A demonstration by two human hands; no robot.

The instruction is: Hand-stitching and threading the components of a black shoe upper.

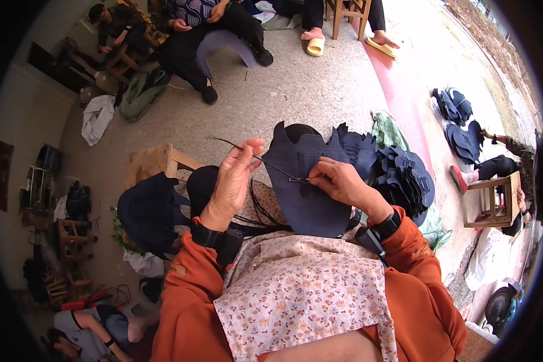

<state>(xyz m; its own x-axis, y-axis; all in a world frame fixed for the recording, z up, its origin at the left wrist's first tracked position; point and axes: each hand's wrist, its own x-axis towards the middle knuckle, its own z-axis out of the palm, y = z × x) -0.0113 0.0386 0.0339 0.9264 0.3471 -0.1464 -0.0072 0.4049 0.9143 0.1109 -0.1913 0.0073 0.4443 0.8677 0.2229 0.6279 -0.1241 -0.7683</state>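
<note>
A dark blue mesh fabric piece [311,208], cut like a shoe upper, lies across my lap. My left hand [231,182] is closed, pinching a thin black cord [274,164] between thumb and fingers. One end of the cord sticks out beyond that hand; the other runs down to the fabric. Over the piece, my right hand [342,183] is closed in a pinch on a slim metal needle-like tool [297,179], only partly visible. More black cords [260,208] hang over my lap below the left hand.
Stacked dark pieces [404,181] lie to my right, with another dark piece [146,211] to my left by a wooden stool [154,166]. People sit ahead and at both sides. Farther right are more dark stacks [463,142] and a wooden stool [495,202].
</note>
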